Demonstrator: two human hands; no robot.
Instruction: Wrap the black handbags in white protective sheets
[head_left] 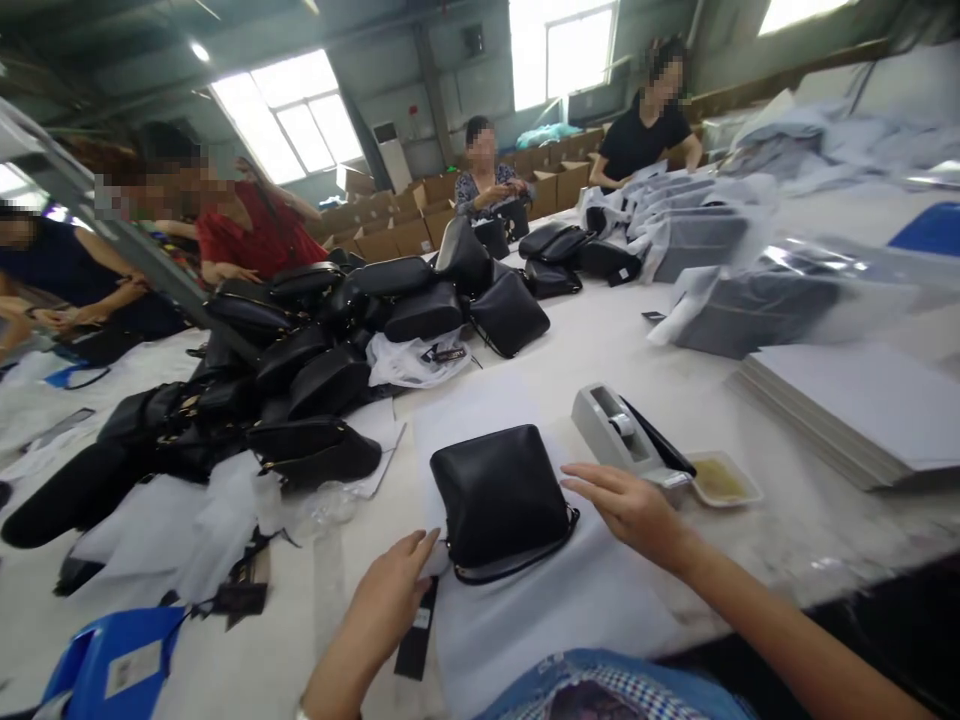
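Note:
A black handbag (502, 500) lies on a sheet of white wrapping paper (540, 620) right in front of me, its zipped edge toward me. My left hand (390, 590) is at the bag's lower left corner, fingers stretched out beside it. Below that hand a black hang tag (415, 632) rests partly on the paper. On the other side, my right hand (630, 508) is open, its fingertips close to the bag's right edge. Whether the fingertips touch the bag is hard to make out.
A tape dispenser (616, 432) and a small white tray (724, 478) stand to the right, near a stack of white boards (855, 410). Black bags (315, 385) are heaped at the left. A blue object (112, 665) sits front left. Several people work around the table.

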